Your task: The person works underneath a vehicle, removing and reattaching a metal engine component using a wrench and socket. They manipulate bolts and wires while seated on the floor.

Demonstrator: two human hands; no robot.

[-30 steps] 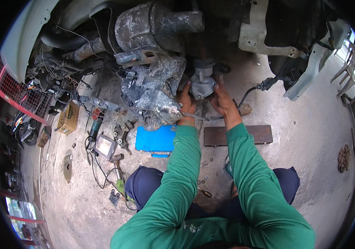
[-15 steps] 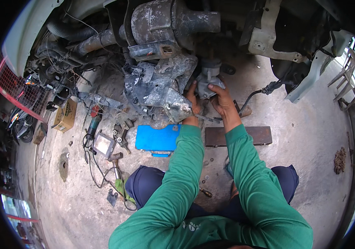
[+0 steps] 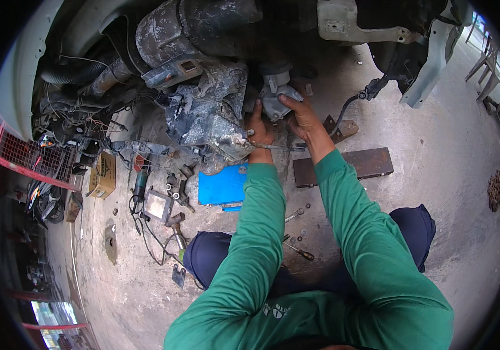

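Both my arms reach forward under the vehicle to a grey cast-metal housing [image 3: 275, 105] with a round neck. My left hand [image 3: 259, 133] grips its left side, thumb up along the metal. On the other side my right hand [image 3: 306, 121] is closed round it, thumb laid across the front. The undersides of the fingers are hidden. Just left of my left hand hangs a dirty, crusted metal assembly [image 3: 206, 116]. The dark upper end of the housing fades into shadow, so I cannot tell whether it is attached there.
On the concrete lie a blue case [image 3: 222, 188], a brown metal box [image 3: 343, 167], a screwdriver [image 3: 299, 251], a wrench [image 3: 294, 214], a hammer [image 3: 176, 224] and a corded grinder [image 3: 140, 185]. A cardboard box [image 3: 103, 175] stands left. A cable [image 3: 349, 108] hangs at right.
My view has tilted and turned, so the vehicle parts sit higher and further left. Both hands keep hold of the housing. The wrench and screwdriver between my knees show more fully.
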